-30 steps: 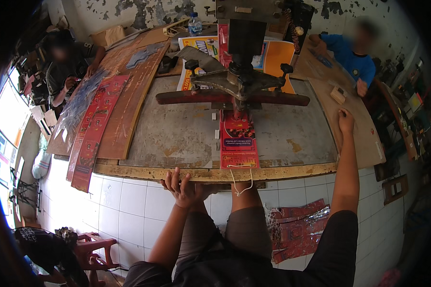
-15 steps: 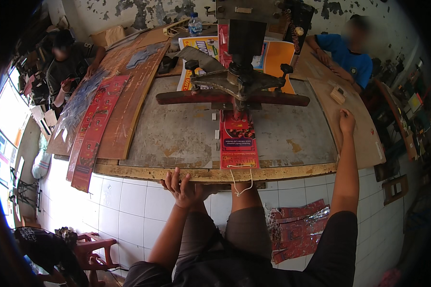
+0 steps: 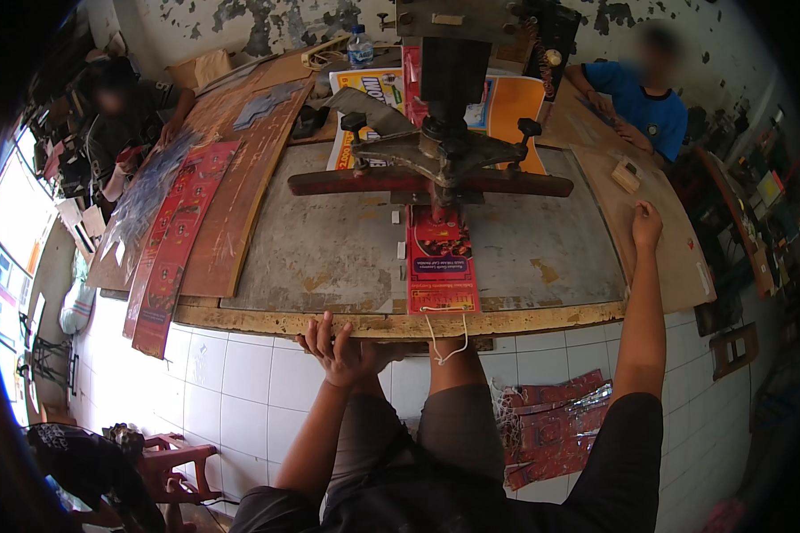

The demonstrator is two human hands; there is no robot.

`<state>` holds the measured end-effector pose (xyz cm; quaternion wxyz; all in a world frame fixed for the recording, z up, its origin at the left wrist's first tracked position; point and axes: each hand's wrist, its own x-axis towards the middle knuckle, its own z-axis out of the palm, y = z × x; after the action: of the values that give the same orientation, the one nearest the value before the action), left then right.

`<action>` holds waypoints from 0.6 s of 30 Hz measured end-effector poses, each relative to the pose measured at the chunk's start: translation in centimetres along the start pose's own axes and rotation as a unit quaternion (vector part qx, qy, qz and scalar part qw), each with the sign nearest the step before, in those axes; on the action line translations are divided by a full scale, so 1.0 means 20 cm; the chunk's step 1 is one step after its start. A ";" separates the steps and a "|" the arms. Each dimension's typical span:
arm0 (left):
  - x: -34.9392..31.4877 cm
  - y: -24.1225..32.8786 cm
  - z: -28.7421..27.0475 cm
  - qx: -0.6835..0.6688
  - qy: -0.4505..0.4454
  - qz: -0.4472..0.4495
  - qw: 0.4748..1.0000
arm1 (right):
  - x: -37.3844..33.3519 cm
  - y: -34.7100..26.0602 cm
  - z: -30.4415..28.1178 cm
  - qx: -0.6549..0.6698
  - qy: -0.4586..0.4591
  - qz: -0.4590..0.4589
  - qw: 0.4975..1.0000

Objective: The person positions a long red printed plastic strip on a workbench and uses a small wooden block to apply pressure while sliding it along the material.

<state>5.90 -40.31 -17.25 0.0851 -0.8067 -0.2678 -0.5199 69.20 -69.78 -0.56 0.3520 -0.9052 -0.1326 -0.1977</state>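
My left hand rests against the wooden front edge of the table, fingers apart and pointing up, holding nothing. Over at the right, my right hand lies on the brown board with its fingers curled in; nothing shows in them. Between the hands, a red printed strip lies lengthwise on the grey metal plate. Its far part runs under the press head, a dark metal tool with a wide crossbar. A white cord loops from the strip's near end and hangs over the edge.
Long red printed sheets and a heap of clear plastic pieces cover the left board. A wooden block sits beyond my right hand. A water bottle stands behind. Co-workers sit at both sides. Red sheets lie on the tiled floor.
Both my hands, the red strip and the press stay in place. The person at the right has shifted their arms slightly.
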 end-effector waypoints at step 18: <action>0.00 0.00 0.00 -0.008 0.000 0.004 1.000 | 0.01 0.01 0.00 0.015 -0.002 0.008 1.000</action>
<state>5.84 -40.27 -17.13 0.0805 -0.8082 -0.2608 -0.5218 69.41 -69.95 -0.52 0.3666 -0.9014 -0.1291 -0.1909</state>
